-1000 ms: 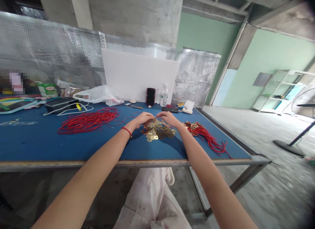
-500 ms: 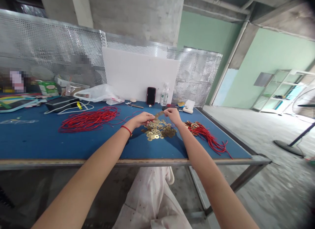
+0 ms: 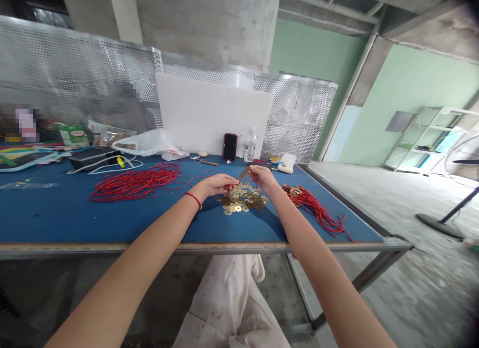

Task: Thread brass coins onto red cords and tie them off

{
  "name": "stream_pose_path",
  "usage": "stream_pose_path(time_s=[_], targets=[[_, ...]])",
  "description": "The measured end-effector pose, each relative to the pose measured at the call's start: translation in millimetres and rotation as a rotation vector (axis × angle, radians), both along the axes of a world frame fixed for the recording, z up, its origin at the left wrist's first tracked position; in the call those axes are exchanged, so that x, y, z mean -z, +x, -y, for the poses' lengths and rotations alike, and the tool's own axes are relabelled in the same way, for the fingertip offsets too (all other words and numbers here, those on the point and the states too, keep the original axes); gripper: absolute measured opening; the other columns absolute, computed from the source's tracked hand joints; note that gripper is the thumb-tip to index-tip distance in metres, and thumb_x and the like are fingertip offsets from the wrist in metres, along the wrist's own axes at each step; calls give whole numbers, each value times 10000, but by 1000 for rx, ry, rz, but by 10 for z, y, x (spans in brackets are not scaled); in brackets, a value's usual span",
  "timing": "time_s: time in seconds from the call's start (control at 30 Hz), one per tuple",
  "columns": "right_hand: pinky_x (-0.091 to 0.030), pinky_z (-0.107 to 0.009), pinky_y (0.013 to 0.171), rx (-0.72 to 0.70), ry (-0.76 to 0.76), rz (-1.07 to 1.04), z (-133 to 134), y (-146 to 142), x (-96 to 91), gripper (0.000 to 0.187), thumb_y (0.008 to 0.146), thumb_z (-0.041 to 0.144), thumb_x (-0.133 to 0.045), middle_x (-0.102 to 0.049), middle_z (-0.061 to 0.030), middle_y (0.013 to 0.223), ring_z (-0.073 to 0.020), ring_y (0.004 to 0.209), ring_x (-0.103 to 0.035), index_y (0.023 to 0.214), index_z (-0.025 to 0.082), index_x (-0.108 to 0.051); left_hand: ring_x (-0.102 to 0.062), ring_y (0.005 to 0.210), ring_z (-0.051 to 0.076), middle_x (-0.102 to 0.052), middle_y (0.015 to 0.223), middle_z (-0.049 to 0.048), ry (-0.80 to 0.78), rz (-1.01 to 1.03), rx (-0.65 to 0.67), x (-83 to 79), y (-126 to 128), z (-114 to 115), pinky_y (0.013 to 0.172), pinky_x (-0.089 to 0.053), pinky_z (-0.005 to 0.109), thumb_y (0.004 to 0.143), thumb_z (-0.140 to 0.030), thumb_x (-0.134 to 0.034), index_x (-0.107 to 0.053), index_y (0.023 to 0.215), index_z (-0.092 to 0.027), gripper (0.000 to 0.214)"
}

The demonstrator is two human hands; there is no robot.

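Observation:
A short row of overlapping brass coins (image 3: 244, 174) slants between my two hands above the table. My left hand (image 3: 220, 183), with a red cord bracelet at the wrist, pinches its lower end. The fingers of my right hand (image 3: 263, 177) are closed at the upper end, and a bit of thin red cord hangs beneath them. Below both hands lies a loose pile of holed brass coins (image 3: 238, 208). To the right rests a bundle of coins tied on red cords (image 3: 316, 208). Leftward is a heap of loose red cord (image 3: 136, 182).
A phone (image 3: 229, 146) and a water bottle (image 3: 250, 146) stand at the back by a white board (image 3: 213, 111). Farther left are a plastic bag (image 3: 153, 142) and a dark box (image 3: 93, 159) with a white cable. The blue tabletop (image 3: 149, 223) ends at a metal front edge.
The coin row has tilted more steeply, its right end higher. My left hand has shifted slightly right and down, closer to my right hand.

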State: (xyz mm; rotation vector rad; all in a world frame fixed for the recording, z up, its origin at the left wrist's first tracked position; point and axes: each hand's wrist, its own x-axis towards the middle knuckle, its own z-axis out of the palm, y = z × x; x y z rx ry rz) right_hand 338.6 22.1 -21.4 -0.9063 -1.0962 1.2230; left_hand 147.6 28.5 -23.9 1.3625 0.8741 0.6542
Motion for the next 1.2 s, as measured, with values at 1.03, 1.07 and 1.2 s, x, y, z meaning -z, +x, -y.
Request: stream_pose_path(time_s=[1.03, 1.07, 1.2], targets=[[-322, -227, 558, 214, 318, 442, -18, -264, 188, 259, 664, 404, -581, -521, 25, 586, -96, 572, -426, 660, 147, -607, -534, 600, 91, -610, 695, 13, 149, 378, -381, 95, 239, 66, 530, -403, 198, 437, -339, -871, -665, 763, -138, 435], [-324, -230, 563, 221, 340, 459, -31, -266, 202, 254, 670, 400, -573, -525, 25, 591, -99, 576, -429, 659, 149, -607, -545, 622, 100, -610, 698, 14, 150, 374, -382, 100, 240, 62, 544, -409, 202, 439, -344, -867, -661, 752, -140, 426], [-307, -228, 540, 248, 391, 534, -54, -275, 233, 222, 693, 370, -551, -494, 37, 560, -98, 548, -409, 670, 156, -608, -571, 692, 120, -611, 709, 15, 170, 373, -364, 117, 245, 33, 620, -441, 223, 471, -332, -850, -648, 722, -140, 376]])
